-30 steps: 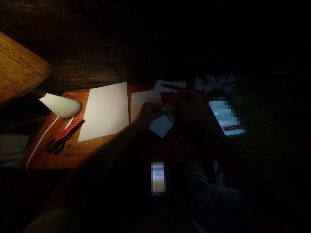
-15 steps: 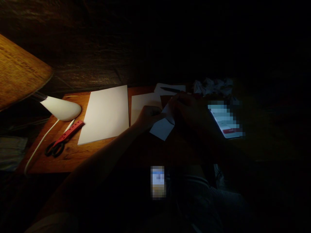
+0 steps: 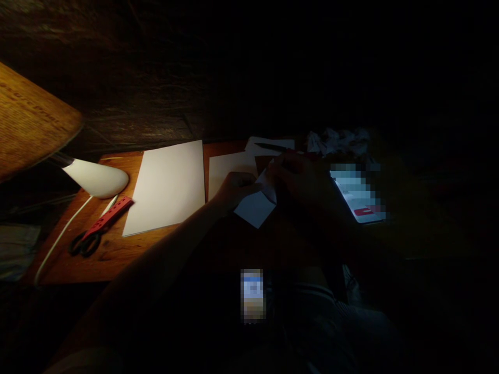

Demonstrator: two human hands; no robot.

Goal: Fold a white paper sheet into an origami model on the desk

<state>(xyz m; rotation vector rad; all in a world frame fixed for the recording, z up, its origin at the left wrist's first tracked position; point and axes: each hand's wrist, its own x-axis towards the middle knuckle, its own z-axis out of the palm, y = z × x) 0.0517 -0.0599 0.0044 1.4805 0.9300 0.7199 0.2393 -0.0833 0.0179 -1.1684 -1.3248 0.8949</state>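
Observation:
A small folded sheet of white paper (image 3: 255,210) is held above the wooden table between my two hands. My left hand (image 3: 236,188) is closed on its left side, the thumb lying along the paper. At the paper's raised upper corner, my right hand (image 3: 292,169) pinches it, though deep shadow hides most of these fingers. Behind my left hand lies another piece of paper (image 3: 228,166). A smaller sheet (image 3: 273,141) with a dark, slim pointed object (image 3: 271,147) on it lies farther back.
A large white sheet (image 3: 167,187) lies left of my hands. Scissors with black handles (image 3: 90,243), a red perforated strip (image 3: 109,215) and a lamp (image 3: 99,176) with its cord stand farther left. Crumpled or folded papers (image 3: 339,141) and a lit phone (image 3: 356,195) are on the right.
The view has shifted slightly, so everything sits a little lower and farther left. Both hands keep their hold on the folded paper, with barely any change in the fingers.

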